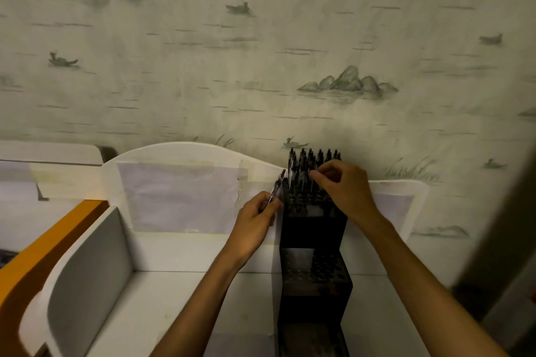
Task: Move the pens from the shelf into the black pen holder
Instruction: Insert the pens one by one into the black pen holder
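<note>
The left hand pinched a single pen low on its barrel, tip end hidden in the fingers, cap end tilted up toward the holder; the pen hung just beside the holder's upper left corner, not yet in a hole. The right hand was curled narrow over the pens already standing in the top tier, fingertips touching them; whether it gripped one I could not tell. The holder stood on the white shelf, against the backboard; its lower tier showed open holes. A pen of this sort looked light, stiff and smooth, likely to slip or swing if held at one end; a pinch near mid-barrel would probably steer it better into a narrow hole.
</note>
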A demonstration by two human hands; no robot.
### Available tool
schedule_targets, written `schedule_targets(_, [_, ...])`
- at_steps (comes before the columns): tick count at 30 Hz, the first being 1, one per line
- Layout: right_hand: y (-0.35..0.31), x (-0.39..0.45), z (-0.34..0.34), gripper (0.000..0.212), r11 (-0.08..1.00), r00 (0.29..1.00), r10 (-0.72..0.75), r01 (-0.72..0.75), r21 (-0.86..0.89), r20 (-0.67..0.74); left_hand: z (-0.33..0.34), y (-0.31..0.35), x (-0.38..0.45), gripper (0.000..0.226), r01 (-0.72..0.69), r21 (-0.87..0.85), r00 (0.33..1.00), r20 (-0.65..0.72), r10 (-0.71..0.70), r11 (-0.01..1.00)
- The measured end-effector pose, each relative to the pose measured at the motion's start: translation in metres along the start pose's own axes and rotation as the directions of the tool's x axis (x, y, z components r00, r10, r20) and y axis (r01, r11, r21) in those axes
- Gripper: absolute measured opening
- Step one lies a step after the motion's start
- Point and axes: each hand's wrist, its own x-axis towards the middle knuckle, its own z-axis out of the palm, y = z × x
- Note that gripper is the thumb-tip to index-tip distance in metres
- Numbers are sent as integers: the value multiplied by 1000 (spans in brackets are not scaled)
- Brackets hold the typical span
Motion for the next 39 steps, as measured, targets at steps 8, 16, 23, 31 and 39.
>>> schedule_targets(8, [-15, -11, 2, 20, 942, 938, 29, -142, 304, 346, 10, 17, -4, 20, -65, -28, 993, 102, 67, 998])
schedule_targets(16, [-17, -14, 6, 18, 882, 927, 87, -243, 405, 366, 14, 23, -5, 22, -47, 22, 989, 143, 44, 999])
schedule_targets(23, [-24, 1, -6, 13, 736, 961, 186, -274, 619, 204, 4, 12, 3, 18, -131, 382, 991, 61, 116, 915])
schedule_targets(31, [-9, 25, -21, 11, 911, 984, 137, -82, 404, -110, 1, 6, 2, 21, -251, 595, 962, 63, 266, 764])
schedule_targets(39, [-3, 27, -23, 13, 987, 978, 14, 20, 161, -208, 0, 4, 1, 33, -273, 687, 948, 74, 309, 673])
